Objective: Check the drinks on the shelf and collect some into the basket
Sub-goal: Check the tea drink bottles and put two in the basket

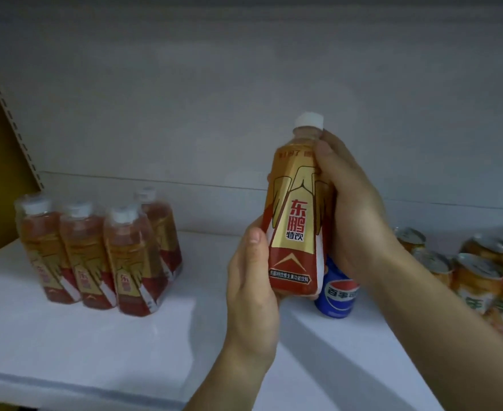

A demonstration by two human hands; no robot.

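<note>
A white shelf (102, 330) carries the stock: a shrink-wrapped pack of energy drinks (96, 256) near its left end, orange cans (478, 274) crowding the right edge, a blue cola can (337, 292) just behind the raised bottle. A person holds one energy-drink bottle (296, 221) upright above the shelf's front middle, label facing the camera. The right hand (354, 209) wraps the bottle's back and shoulder, fingers curled round it; the left hand (253, 280) cradles the base, thumb pressed on the label's lower edge. No basket is in view. The step looks like inspection — done well, it likely means keeping the bottle upright, turning it slowly to read the print, and holding the two-handed support until one hand has it firmly for the basket.
</note>
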